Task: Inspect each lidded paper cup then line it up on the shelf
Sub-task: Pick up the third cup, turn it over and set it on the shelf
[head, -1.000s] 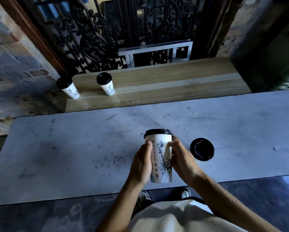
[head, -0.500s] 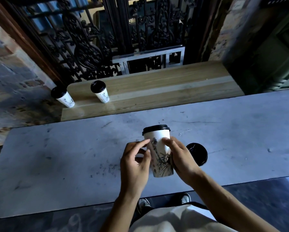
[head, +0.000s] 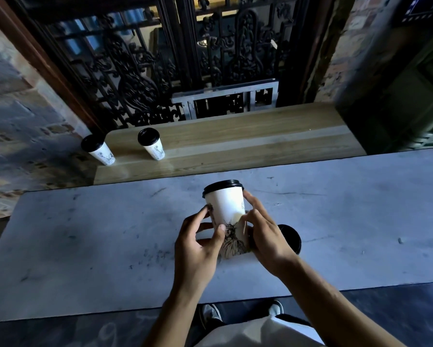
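A white paper cup [head: 226,211] with a black lid and a dark line drawing is held upright over the grey counter [head: 97,234]. My left hand [head: 197,249] grips its lower left side with thumb and fingertips. My right hand [head: 265,236] holds its right side. Another black-lidded cup [head: 291,237] stands behind my right hand, mostly hidden. Two more lidded cups [head: 98,149] [head: 151,144] stand at the left end of the wooden shelf [head: 260,144].
An ornate black iron grille [head: 160,71] rises behind the shelf. Brick wall lies to the left, a dark green panel [head: 410,96] to the right. The shelf is bare wood from its middle to its right end.
The cup has turned in my hands, so its drawing now faces lower and nearer me. My fingers have shifted around it. The head camera has tilted slightly.
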`<state>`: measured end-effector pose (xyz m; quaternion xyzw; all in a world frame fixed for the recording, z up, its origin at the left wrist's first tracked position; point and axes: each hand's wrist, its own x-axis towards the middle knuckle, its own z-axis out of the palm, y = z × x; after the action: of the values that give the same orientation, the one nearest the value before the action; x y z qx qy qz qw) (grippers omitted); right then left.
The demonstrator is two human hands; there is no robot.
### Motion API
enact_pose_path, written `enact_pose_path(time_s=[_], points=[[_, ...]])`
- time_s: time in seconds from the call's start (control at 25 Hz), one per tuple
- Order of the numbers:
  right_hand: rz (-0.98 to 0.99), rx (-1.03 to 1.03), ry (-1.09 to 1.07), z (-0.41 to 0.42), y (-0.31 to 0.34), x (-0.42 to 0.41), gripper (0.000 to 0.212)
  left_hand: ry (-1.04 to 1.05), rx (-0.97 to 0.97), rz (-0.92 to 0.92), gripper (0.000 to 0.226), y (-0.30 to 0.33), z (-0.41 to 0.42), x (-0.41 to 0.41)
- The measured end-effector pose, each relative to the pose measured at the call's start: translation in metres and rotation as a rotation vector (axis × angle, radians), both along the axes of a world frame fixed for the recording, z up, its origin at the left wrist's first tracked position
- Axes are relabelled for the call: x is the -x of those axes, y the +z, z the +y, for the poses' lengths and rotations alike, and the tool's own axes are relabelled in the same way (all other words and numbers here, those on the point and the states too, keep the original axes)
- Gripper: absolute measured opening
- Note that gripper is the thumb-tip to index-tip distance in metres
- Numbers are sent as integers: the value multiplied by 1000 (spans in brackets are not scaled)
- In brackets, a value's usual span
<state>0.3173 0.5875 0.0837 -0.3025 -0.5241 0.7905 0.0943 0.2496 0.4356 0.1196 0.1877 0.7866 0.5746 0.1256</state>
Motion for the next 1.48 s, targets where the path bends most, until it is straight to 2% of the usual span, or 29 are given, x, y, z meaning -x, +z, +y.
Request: enact_pose_path(time_s=[0.04,0.16,0.4,0.52,0.64,0.72,0.88,1.04,1.24,1.48], points=[[-11,-20,4,2,4,1,36,8,-1,16,46,1,1,0],[-27,-9,17,6,9,2,59,48,-13,44,37,1,2,-3],[-6,-76,152,2,4,4,49,102,-2,74,36,-1,-7,-8],[-25,-111,147,-4,9,4,50,122,-40,39,32,-2,-13,-6],[-5,-90,113,-11,15,4,57,99,-43,19,49,2,-18,-3],[23,-63,95,-16,21,7,53,84,-55,10,54,2,-22,1],[29,-57,69,-25,27,12,44,61,-26,9,44,1,-31,13],[32,-79,51,-33,30,17,52,62,-37,14,40,5,-38,20],[43,-103,77,-39,31,23,68,52,-7,135,41,5,-45,29],[64,-172,122,-42,42,34,56,88,-20,81,40,8,-47,38]])
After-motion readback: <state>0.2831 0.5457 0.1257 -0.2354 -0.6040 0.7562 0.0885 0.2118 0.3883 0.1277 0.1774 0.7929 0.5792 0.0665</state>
